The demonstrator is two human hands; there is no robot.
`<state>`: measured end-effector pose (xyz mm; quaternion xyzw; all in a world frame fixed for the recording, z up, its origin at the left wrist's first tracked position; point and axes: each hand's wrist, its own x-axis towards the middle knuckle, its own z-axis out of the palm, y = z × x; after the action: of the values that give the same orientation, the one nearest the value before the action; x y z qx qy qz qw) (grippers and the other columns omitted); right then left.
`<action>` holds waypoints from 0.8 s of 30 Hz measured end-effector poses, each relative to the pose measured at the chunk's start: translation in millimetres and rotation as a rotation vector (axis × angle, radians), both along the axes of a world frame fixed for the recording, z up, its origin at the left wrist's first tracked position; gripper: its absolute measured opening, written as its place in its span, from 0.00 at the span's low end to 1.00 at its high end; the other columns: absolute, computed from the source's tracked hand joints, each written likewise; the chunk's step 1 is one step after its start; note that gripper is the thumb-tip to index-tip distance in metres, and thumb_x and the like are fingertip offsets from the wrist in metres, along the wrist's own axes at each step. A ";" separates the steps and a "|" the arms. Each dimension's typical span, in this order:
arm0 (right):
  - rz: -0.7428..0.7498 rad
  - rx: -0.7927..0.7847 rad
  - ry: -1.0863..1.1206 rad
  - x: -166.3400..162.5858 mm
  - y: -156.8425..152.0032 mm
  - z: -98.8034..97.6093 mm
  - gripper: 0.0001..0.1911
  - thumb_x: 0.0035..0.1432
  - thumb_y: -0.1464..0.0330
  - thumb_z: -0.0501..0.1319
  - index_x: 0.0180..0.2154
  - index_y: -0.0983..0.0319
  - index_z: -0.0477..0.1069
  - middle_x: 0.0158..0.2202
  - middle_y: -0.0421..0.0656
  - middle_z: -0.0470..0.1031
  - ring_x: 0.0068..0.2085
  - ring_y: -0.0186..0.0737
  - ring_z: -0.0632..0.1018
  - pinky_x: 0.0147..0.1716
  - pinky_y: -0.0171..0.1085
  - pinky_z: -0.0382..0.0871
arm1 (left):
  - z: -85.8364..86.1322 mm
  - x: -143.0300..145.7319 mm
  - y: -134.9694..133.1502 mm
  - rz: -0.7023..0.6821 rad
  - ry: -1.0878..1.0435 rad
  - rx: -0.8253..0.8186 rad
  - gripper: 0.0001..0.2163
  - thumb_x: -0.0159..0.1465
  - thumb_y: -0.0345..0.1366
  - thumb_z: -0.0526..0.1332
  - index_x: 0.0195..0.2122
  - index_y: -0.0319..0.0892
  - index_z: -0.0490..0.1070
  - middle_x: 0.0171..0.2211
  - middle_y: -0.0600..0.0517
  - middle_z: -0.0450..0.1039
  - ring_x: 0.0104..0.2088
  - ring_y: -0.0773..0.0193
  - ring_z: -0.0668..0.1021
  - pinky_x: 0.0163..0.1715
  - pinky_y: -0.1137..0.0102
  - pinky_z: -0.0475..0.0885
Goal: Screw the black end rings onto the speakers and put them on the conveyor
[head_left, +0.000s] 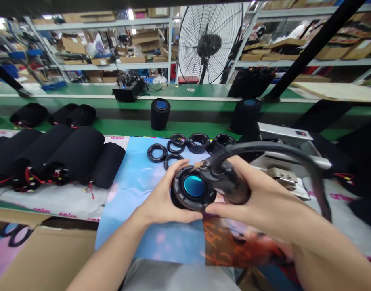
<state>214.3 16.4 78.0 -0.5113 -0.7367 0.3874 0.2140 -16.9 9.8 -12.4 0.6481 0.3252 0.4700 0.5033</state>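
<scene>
My left hand (170, 196) is wrapped around a black cylindrical speaker (181, 198) with a shiny blue dome in its round end, which faces up toward me. A black ring surrounds the dome. In my right hand (252, 198) is a dark, thick-bodied corded tool (233, 184), its kind blurred, with a heavy black cable arching off to the right. The tool's front end lies over the right edge of the speaker's ring; whether it touches cannot be made out. Just beyond my hands lie several loose black rings (157, 152) on a blue printed sheet (133, 182).
Several black fabric-covered cylinders (78, 151) with red wires lie at left. Finished-looking speakers (160, 115) stand on the green ledge. A metal fixture (282, 176) is at right. A cardboard box (49, 256) sits lower left; a large fan (208, 44) stands behind.
</scene>
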 end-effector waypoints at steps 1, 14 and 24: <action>0.037 -0.006 -0.023 0.3 3.0 1.8 0.32 0.50 0.61 0.73 0.58 0.50 0.74 0.42 0.38 0.83 0.35 0.42 0.82 0.32 0.36 0.79 | -0.1 0.2 -0.3 0.002 0.005 -0.010 0.50 0.48 0.42 0.84 0.70 0.48 0.62 0.67 0.40 0.75 0.67 0.37 0.78 0.68 0.48 0.74; -0.056 -0.079 0.076 0.6 2.3 -11.9 0.37 0.43 0.54 0.81 0.53 0.54 0.72 0.27 0.34 0.74 0.29 0.37 0.73 0.30 0.33 0.67 | -1.5 -0.3 -0.1 -0.030 -0.021 -0.050 0.48 0.47 0.38 0.84 0.67 0.46 0.65 0.65 0.39 0.77 0.65 0.37 0.79 0.66 0.47 0.74; 0.100 -0.100 0.006 4.0 14.0 1.4 0.34 0.49 0.57 0.76 0.57 0.52 0.73 0.28 0.34 0.75 0.28 0.40 0.75 0.34 0.38 0.73 | 1.8 1.0 0.5 -0.048 -0.059 -0.046 0.45 0.48 0.35 0.84 0.66 0.47 0.67 0.67 0.40 0.75 0.67 0.36 0.78 0.69 0.47 0.73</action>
<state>218.2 30.4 79.5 -0.4829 -0.7404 0.4353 0.1707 -15.9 10.3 -10.6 0.6299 0.3052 0.4693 0.5384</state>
